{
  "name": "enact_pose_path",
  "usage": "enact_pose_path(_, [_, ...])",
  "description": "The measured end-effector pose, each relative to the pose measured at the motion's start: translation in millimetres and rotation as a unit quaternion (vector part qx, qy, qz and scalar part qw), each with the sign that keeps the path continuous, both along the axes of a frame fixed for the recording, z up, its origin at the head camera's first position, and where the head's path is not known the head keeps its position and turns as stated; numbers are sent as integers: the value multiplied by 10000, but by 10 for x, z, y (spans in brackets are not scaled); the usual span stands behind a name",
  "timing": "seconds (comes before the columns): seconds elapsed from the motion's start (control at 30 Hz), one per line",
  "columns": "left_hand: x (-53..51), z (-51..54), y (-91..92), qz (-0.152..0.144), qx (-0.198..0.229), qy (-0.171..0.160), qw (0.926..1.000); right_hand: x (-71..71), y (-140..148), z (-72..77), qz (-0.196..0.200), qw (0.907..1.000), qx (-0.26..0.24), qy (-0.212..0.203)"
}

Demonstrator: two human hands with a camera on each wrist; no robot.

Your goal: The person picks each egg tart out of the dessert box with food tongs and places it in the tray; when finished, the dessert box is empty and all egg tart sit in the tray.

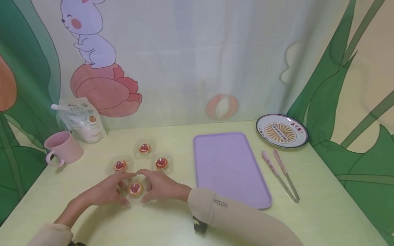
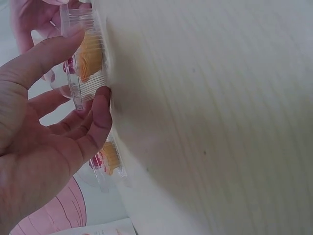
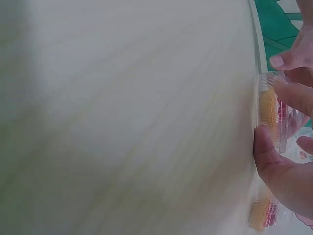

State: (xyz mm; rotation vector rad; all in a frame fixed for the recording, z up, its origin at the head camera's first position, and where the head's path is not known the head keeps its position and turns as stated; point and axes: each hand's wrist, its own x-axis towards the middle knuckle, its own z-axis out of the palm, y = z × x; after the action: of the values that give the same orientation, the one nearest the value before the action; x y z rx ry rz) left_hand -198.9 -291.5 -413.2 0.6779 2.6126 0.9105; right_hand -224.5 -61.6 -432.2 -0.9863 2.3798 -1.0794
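Note:
A small tart (image 1: 135, 189) topped with red and white sits inside a clear plastic box (image 2: 88, 90) near the table's front left. My left hand (image 1: 104, 192) holds this box by its left side, with the thumb and curled fingers on its edges. From the opposite side my right hand (image 1: 163, 186) grips the same box between thumb and fingers. In the wrist views the box's base is at the tabletop. Just beyond the hands stand three similar boxed tarts: one at left (image 1: 120, 166), one at the back (image 1: 144, 148) and one at right (image 1: 161, 164).
A purple tray (image 1: 224, 164) lies right of the boxes. Farther right are pink-handled tongs (image 1: 284, 179) and a patterned plate (image 1: 281, 131). A pink mug (image 1: 66, 148) and a white spouted pouch (image 1: 83, 121) stand at the back left, before a printed curtain (image 1: 172, 68).

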Motion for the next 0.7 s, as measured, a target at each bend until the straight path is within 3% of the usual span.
enact_pose_path(0.13, [5, -10, -2, -9, -9, 105, 9999, 10, -5, 17, -9, 9999, 135, 11])
enact_pose_path(0.33, [10, 13, -17, 115, 221, 186, 9995, -5, 16, 67, -140, 9994, 89, -314])
enact_pose_path(0.6, [-18, 61, -67, 113, 1204, -379, 9919, -62, 81, 218, -270, 9971, -249, -667])
enact_pose_path(0.7, [-18, 73, -59, 61, 1319, -383, 9905, -67, 82, 264, -248, 9972, -290, -643])
